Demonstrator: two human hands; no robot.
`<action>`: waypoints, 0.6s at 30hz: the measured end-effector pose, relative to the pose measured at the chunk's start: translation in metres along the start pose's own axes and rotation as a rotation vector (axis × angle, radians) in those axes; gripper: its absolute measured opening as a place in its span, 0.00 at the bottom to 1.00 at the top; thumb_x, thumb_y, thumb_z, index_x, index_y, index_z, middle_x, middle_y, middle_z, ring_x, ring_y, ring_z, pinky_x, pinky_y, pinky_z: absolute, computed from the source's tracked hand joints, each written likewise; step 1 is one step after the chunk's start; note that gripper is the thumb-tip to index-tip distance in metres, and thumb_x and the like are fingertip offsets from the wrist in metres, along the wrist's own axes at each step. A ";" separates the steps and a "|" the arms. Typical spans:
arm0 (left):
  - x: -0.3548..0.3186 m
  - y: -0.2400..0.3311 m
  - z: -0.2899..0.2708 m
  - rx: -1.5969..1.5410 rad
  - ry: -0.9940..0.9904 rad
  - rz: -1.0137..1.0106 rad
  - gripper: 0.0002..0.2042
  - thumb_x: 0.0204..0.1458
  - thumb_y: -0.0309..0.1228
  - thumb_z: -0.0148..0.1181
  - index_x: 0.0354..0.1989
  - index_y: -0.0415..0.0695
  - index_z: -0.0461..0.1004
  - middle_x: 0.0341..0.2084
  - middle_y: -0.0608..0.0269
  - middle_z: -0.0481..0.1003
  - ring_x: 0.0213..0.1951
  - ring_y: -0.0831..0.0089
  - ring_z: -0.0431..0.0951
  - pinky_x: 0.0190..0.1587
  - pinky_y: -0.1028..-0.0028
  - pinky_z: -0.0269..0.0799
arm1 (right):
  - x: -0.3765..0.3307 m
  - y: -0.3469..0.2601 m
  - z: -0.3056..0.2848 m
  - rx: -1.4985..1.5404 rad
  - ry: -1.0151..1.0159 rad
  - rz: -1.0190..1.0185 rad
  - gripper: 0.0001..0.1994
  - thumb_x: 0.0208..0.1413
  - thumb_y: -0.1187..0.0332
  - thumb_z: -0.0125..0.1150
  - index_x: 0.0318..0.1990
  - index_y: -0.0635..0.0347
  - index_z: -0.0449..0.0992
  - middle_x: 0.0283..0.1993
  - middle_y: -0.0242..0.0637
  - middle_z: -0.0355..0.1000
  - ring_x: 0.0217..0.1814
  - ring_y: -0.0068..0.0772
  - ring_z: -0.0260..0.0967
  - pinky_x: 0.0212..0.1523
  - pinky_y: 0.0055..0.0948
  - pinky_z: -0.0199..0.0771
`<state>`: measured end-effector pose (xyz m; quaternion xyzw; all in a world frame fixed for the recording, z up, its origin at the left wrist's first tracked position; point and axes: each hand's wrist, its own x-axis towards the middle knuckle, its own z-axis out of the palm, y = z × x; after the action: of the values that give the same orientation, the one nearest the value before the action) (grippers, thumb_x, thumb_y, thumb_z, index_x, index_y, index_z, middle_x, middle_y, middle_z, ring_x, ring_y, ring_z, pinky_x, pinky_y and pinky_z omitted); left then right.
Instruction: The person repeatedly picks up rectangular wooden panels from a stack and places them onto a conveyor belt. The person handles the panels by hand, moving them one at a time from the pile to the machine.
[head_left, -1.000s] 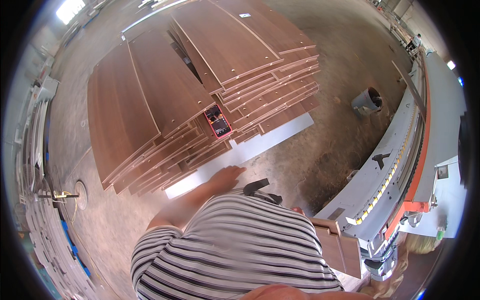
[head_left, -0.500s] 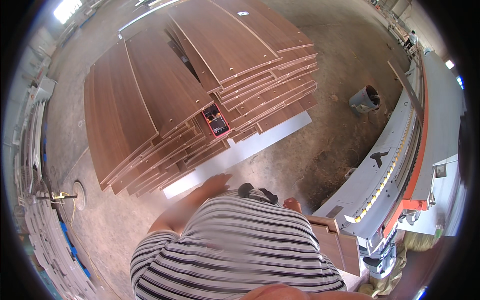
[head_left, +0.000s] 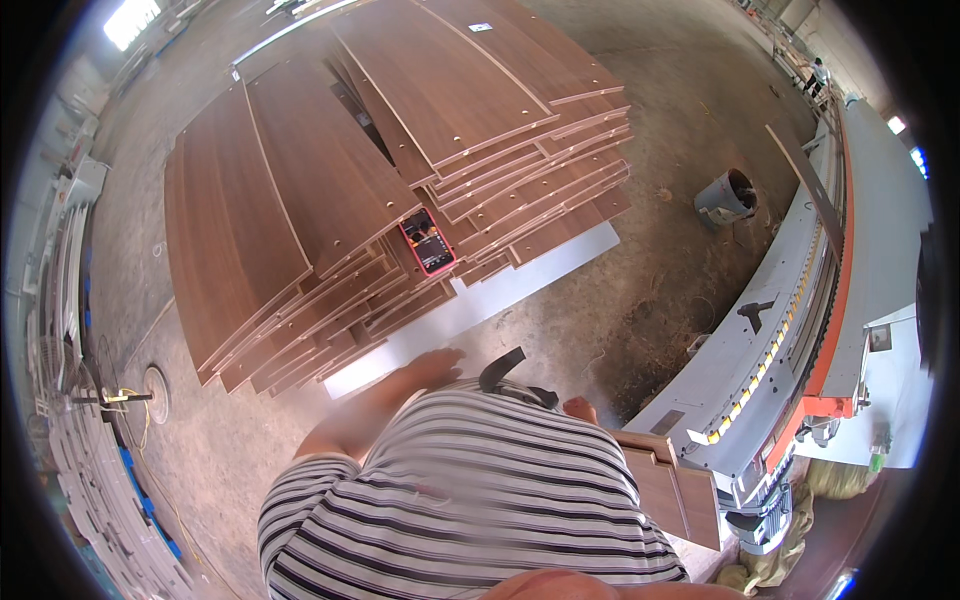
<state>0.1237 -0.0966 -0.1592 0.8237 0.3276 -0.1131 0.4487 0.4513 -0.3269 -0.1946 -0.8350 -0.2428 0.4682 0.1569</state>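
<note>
White glare is blazing at the upper-left window (head_left: 131,22), the pale board (head_left: 530,279) is gleaming, blur is smearing the striped shirt (head_left: 480,495), and edges are bending into black.

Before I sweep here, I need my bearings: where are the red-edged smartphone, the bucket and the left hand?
Red-edged smartphone (head_left: 428,244): head view, on its dark face.
Bucket (head_left: 716,204): head view, on its outer wall.
Left hand (head_left: 436,368): head view, on its middle.
</note>
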 end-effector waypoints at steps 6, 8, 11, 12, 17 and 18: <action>0.005 0.018 -0.005 0.003 -0.018 -0.012 0.20 0.53 0.39 0.49 0.53 0.47 0.64 0.48 0.52 0.70 0.50 0.56 0.70 0.52 0.61 0.64 | -0.003 0.022 -0.007 0.024 0.049 0.013 0.09 0.51 0.69 0.51 0.35 0.65 0.72 0.26 0.40 0.76 0.26 0.28 0.75 0.27 0.27 0.76; 0.008 0.022 -0.003 0.044 -0.026 0.032 0.20 0.53 0.39 0.50 0.53 0.46 0.65 0.45 0.51 0.71 0.48 0.55 0.71 0.50 0.62 0.66 | 0.036 0.090 0.007 0.176 -0.003 0.051 0.09 0.51 0.69 0.51 0.35 0.65 0.72 0.26 0.40 0.76 0.26 0.29 0.75 0.28 0.28 0.76; 0.015 0.002 0.020 0.049 -0.042 0.038 0.20 0.53 0.39 0.52 0.53 0.46 0.66 0.42 0.49 0.73 0.44 0.53 0.73 0.47 0.62 0.68 | 0.044 0.093 0.003 -0.030 -0.054 -0.032 0.09 0.51 0.69 0.51 0.35 0.65 0.72 0.26 0.40 0.76 0.26 0.29 0.75 0.28 0.28 0.76; 0.015 0.000 0.025 0.024 -0.082 -0.007 0.20 0.53 0.39 0.52 0.53 0.47 0.66 0.44 0.48 0.72 0.45 0.53 0.73 0.47 0.61 0.67 | 0.031 0.077 -0.004 -0.058 -0.046 -0.072 0.09 0.52 0.69 0.52 0.35 0.65 0.72 0.26 0.40 0.76 0.26 0.29 0.75 0.28 0.28 0.76; 0.023 -0.013 0.043 -0.024 -0.117 -0.015 0.20 0.52 0.40 0.53 0.53 0.50 0.66 0.44 0.44 0.71 0.45 0.50 0.72 0.47 0.59 0.67 | -0.011 0.042 -0.017 0.205 -0.014 -0.142 0.08 0.52 0.69 0.52 0.35 0.64 0.72 0.27 0.40 0.75 0.26 0.29 0.75 0.26 0.27 0.75; 0.023 -0.013 0.043 -0.009 -0.108 -0.014 0.20 0.52 0.40 0.53 0.53 0.49 0.66 0.44 0.44 0.70 0.46 0.50 0.72 0.47 0.59 0.67 | -0.012 0.041 -0.017 0.261 -0.032 -0.128 0.07 0.52 0.70 0.52 0.35 0.64 0.72 0.27 0.40 0.75 0.25 0.29 0.74 0.26 0.26 0.74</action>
<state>0.1371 -0.1169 -0.2033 0.8120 0.3093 -0.1592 0.4687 0.4715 -0.3682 -0.1979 -0.7827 -0.2350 0.4982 0.2896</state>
